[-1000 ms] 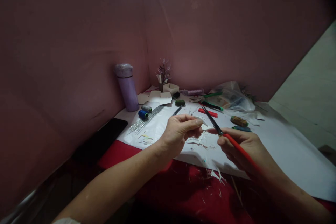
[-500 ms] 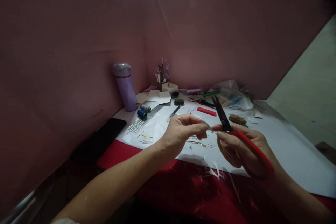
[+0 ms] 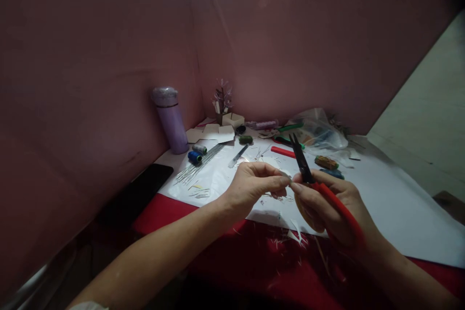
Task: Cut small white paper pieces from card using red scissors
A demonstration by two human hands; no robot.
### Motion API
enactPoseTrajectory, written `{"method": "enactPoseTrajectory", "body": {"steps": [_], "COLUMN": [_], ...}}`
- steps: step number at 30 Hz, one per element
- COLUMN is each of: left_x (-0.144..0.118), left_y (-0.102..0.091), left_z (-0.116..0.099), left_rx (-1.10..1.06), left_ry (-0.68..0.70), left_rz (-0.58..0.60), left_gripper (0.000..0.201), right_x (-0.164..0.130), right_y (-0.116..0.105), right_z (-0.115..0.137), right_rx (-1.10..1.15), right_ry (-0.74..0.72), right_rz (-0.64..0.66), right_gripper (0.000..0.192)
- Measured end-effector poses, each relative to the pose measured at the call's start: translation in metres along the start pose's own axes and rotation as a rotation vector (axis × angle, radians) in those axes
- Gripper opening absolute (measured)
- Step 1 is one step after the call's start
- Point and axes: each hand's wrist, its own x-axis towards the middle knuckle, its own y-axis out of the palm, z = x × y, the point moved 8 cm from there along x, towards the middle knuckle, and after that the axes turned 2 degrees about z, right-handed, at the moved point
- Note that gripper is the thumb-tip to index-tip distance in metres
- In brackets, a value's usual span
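Note:
In the head view my left hand pinches a small thin pale strip between thumb and fingertips. My right hand is wrapped round red-handled scissors, whose dark blades point up and away, slightly parted. Its thumb and fingertips meet the left fingertips at the strip's end. Under the right fingers shows a yellowish loop, partly hidden, whose kind I cannot make out. Both hands are above the white sheet, near its front edge.
Behind the hands lie a blue thread spool, thin wires, a capped pen-like tool, a red bar and green-handled pliers. A purple bottle stands left, beyond a black phone-like slab. Scraps litter the red cloth.
My right hand and the scissors have shifted slightly left, closing the gap to the left fingertips. Less of the pale strip shows now. The whole view has moved a little.

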Motion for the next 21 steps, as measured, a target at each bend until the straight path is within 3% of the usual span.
{"method": "enactPoseTrajectory", "body": {"steps": [8, 18, 21], "left_x": [0.0015, 0.0026, 0.0035], "left_y": [-0.0025, -0.0043, -0.0053], "left_z": [0.0047, 0.0023, -0.0026], "left_rx": [-0.04, -0.039, -0.052], "left_ry": [-0.001, 0.018, 0.013], "left_rz": [-0.019, -0.038, -0.03], "left_gripper": [0.021, 0.019, 0.018], "right_x": [-0.0009, 0.0, 0.0021], "right_y": [-0.0028, -0.0006, 0.0022], "right_z": [-0.0005, 0.0016, -0.0008], "right_rx": [-0.08, -0.037, 0.015], "right_ry": [0.007, 0.007, 0.029], "right_rz": [-0.077, -0.063, -0.002], "right_gripper": [0.018, 0.022, 0.029]}}
